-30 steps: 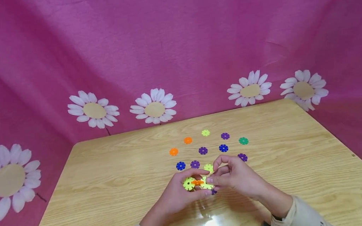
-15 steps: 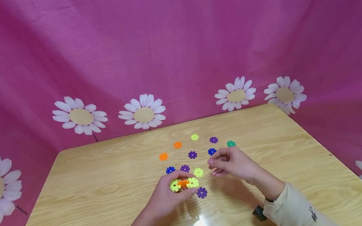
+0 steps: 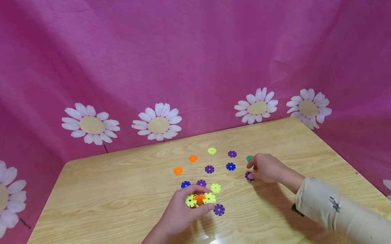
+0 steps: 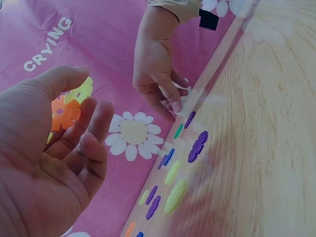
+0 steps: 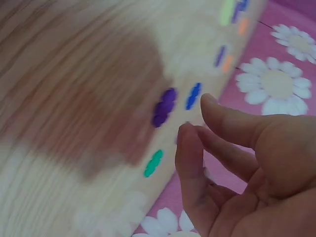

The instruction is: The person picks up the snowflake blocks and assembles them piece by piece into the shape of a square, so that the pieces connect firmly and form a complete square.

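My left hand [image 3: 180, 217] holds joined notched plastic discs [image 3: 208, 198], two yellow-green with an orange one [image 4: 65, 112] between them, by thumb and index finger. Its other fingers curve loosely in the left wrist view. Farther right, my right hand [image 3: 269, 168] reaches down over a purple notched disc [image 3: 248, 177], which lies flat on the table. In the right wrist view that purple disc [image 5: 164, 107] shows apart from the thumb and fingers, and nothing is between them. A green disc [image 3: 249, 158] lies just beyond the right hand, partly covered by it.
Several loose discs lie across the wooden table [image 3: 112, 205]: orange [image 3: 178, 171], blue [image 3: 231, 166], yellow-green [image 3: 215, 188] and purple [image 3: 219, 209]. A pink cloth [image 3: 190, 61] with white flowers hangs behind the table's far edge.
My right hand has let go of the joined discs and moved right and away to the purple disc. My left hand still holds the joined discs. The head view has shifted slightly.
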The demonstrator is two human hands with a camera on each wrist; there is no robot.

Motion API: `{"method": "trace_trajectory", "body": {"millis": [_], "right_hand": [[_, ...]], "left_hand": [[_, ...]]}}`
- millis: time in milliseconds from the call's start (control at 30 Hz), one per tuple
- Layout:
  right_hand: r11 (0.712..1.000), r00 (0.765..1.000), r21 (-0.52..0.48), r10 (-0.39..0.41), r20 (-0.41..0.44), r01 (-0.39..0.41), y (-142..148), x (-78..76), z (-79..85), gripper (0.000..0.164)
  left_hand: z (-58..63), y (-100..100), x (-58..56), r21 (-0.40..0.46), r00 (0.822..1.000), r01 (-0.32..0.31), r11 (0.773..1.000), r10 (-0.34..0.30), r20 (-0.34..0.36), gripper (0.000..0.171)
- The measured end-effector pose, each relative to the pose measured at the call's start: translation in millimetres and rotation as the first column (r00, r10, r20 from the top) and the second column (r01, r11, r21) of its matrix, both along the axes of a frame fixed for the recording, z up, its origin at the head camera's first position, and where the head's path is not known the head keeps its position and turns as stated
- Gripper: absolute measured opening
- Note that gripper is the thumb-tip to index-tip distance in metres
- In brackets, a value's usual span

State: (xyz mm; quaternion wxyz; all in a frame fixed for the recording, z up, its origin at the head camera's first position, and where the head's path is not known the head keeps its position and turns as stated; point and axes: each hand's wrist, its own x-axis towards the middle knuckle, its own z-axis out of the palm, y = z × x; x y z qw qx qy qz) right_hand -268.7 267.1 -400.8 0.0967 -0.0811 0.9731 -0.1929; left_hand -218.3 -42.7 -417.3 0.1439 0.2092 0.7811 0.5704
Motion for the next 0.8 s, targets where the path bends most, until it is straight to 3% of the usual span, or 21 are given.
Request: {"method": "trace_trajectory", "body": {"millis": [167,433,667,800], "right_hand": [[0.998,0.999,0.046,0.039,-0.008,-0.039,3,-5.2,-7.8,0.027],[0.999,1.000,0.031,0.015,-0.025,-0.014,5,-8.8,-18.7,0.022],[0.990,0.993,-0.084,-0.115,0.013,0.116,3,-6.3,-24.0,0.024],[0.975,0.991,-0.174,-0.135,0.026,0.137,1,-3.9,-22.3,0.017]], "left_hand": [[1.1,-1,-0.7,0.007,1.000,0.001,1.000,-0.001,0.001,0.035],[3.4,-3,-2.3,0.004,1.000,-0.001,1.000,0.000,0.031,0.033],[1.7,-3,-3.4,-0.009,0.999,0.000,1.000,0.000,0.034,0.032],[-0.2,-4,-3.2,-0.015,1.000,-0.013,1.000,0.014,0.027,0.031]]}}
